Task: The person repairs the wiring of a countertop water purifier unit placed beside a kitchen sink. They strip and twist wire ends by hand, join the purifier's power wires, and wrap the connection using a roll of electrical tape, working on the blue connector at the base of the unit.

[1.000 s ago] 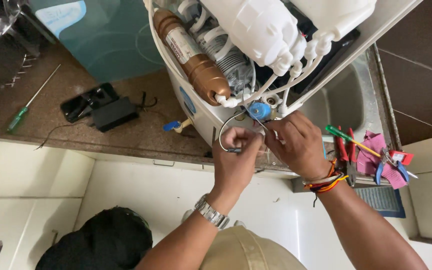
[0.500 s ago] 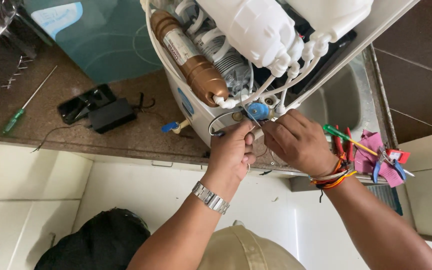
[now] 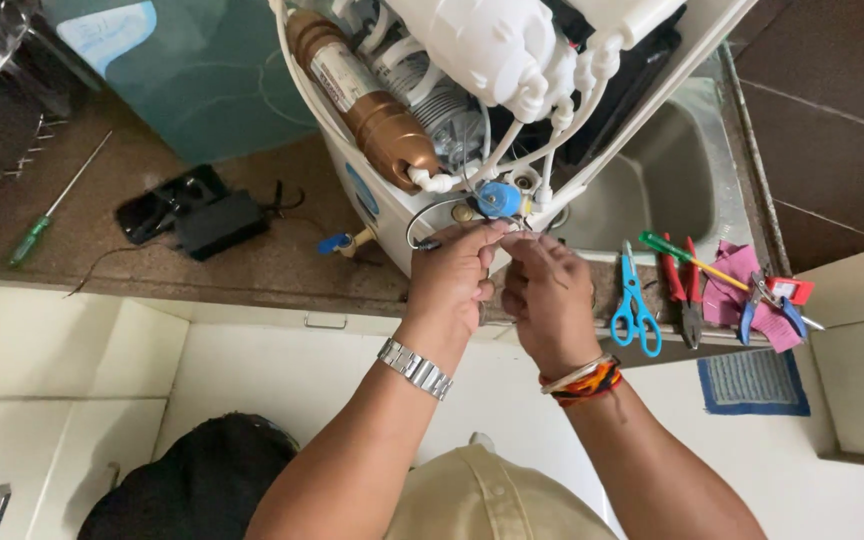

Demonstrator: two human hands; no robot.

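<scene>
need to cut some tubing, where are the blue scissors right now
In the head view the blue scissors lie on the counter edge to the right of the right hand, just left of the red-handled pliers and in front of the sink.

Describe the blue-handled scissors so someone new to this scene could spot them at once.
Start at the steel sink on the right, then drop to the counter edge just below it, beside the right hand. The scissors lie there, tips toward the sink; light-blue loop handles set them apart from the red-handled pliers alongside.

Bare counter (image 3: 252, 265) lies open left of the hands; white tubing (image 3: 492, 160) crowds above, blue scissors (image 3: 635, 300) and pliers (image 3: 687, 300) block the right.
</scene>
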